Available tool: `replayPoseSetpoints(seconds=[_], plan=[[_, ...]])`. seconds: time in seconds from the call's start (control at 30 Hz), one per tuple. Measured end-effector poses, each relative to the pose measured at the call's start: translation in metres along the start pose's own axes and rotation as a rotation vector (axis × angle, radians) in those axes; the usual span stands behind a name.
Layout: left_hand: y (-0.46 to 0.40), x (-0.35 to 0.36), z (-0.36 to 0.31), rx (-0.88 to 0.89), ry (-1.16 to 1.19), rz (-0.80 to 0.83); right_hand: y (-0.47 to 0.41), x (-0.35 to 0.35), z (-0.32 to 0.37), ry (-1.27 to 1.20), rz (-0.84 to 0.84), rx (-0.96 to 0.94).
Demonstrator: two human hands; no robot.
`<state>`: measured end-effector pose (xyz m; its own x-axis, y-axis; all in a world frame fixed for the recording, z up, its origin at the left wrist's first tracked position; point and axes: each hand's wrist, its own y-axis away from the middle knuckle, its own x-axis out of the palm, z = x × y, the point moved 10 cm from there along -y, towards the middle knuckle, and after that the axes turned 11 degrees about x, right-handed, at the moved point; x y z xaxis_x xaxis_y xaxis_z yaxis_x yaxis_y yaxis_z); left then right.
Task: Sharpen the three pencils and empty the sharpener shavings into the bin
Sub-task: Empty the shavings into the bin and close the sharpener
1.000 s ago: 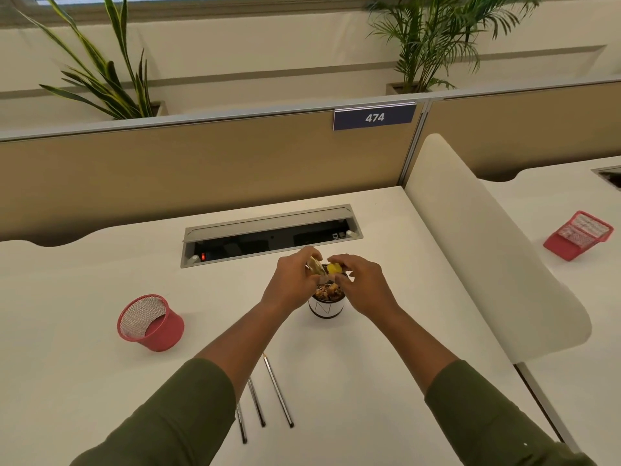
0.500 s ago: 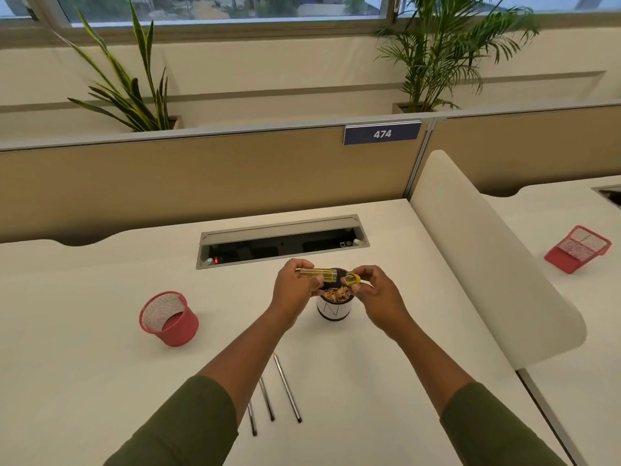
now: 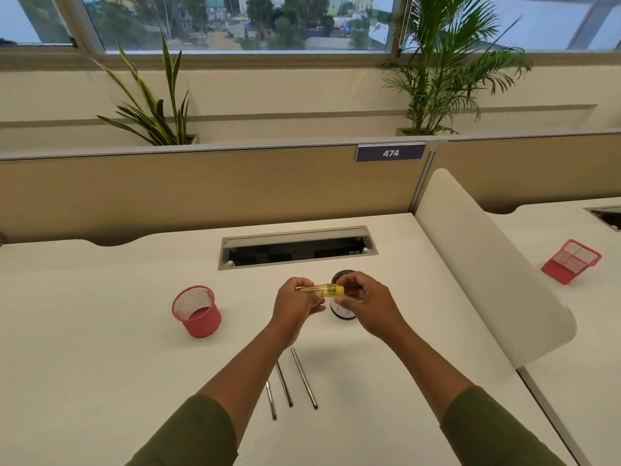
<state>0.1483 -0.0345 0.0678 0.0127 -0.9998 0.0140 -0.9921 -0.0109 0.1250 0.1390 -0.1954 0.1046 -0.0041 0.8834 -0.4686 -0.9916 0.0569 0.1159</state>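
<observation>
Holding: both my hands grip the yellow sharpener just above the bin.
Desk: white.
Bin: small, round.
Left hand: closed on sharpener's clear end.
Right hand: fingers pinching its yellow end.
Pencils: three, nearer me than the bin.

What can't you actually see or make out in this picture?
All in the head view:
- Inside of the small bin: hidden by the right hand.
- Yellow sharpener: its ends covered by both hands' fingers; the left hand hides one.
- Pencils: their far ends hidden behind the left forearm; tips too small to judge.
</observation>
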Motion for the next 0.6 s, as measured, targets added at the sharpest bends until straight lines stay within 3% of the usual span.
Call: replayPoseSetpoints(seconds=[0.4, 0.6], plan=[[0.03, -0.042, -0.007, 0.004, -0.035, 0.075, 0.025, 0.036, 0.034, 0.068, 0.017, -0.121], [0.036, -0.062, -0.021, 0.109, -0.122, 0.051, 0.032, 0.047, 0.041, 0.066, 0.074, -0.114]])
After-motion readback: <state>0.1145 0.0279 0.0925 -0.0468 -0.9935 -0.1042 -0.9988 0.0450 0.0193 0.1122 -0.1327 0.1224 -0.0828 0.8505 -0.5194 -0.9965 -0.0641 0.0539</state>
